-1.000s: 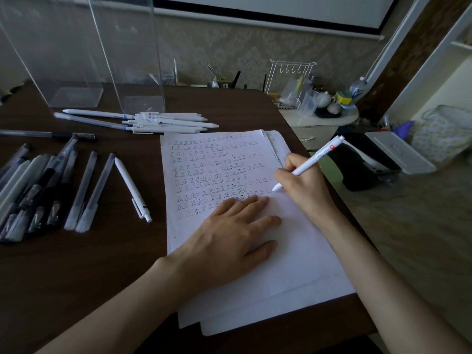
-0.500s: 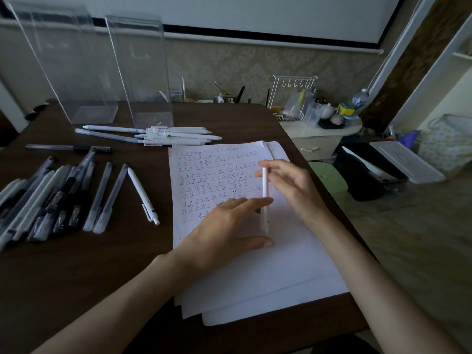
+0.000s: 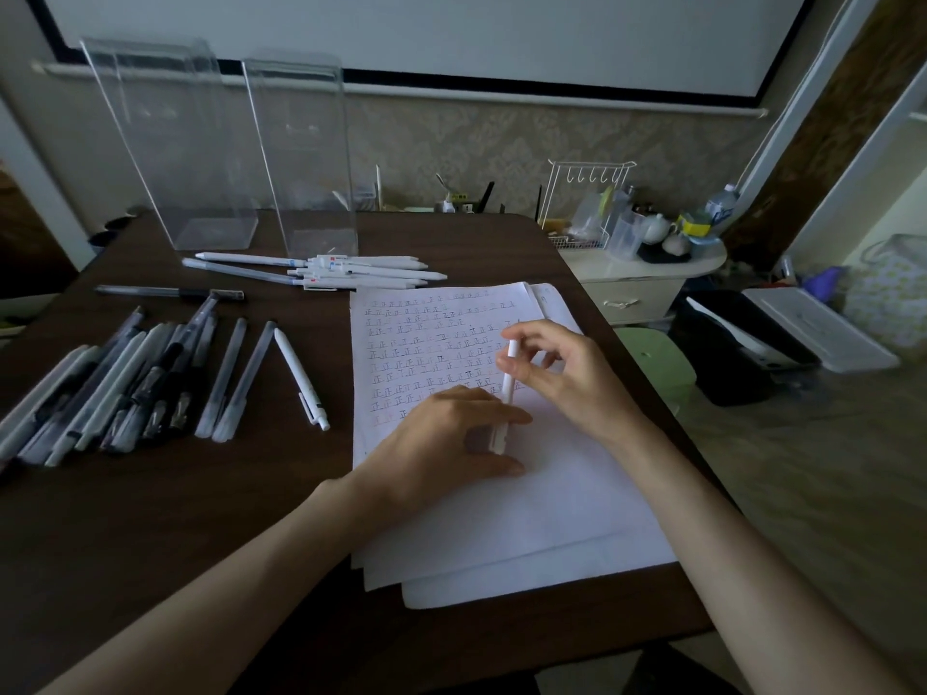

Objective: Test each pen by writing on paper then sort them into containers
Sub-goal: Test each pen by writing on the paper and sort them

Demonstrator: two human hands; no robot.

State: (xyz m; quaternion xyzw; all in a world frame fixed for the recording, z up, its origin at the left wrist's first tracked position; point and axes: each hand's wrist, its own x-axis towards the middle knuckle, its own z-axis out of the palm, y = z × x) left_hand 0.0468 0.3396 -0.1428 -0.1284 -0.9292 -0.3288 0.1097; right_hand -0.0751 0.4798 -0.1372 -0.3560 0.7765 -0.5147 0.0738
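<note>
The white pen (image 3: 511,381) is a light, stiff plastic stick with a smooth barrel, so it will likely slip or roll if pinched loosely; a hold around the middle of the barrel, or at both ends as here, looks safest. It stands nearly upright over the paper (image 3: 501,504), near the middle of the sheet's right half, just below the rows of written test marks. The right hand (image 3: 567,378) pinches its upper part between thumb and fingertips, the other fingers loosely curled. The left hand (image 3: 446,443) closes thumb and forefinger on the lower end, its palm resting on the sheet; whether it presses the clicker or only steadies the pen I cannot tell. To the left on the table (image 3: 150,519) lie the mixed pens (image 3: 115,388) in a loose row, and farther away a group of white pens (image 3: 346,270) lies just in front of two clear containers (image 3: 225,158), both apparently empty.
</note>
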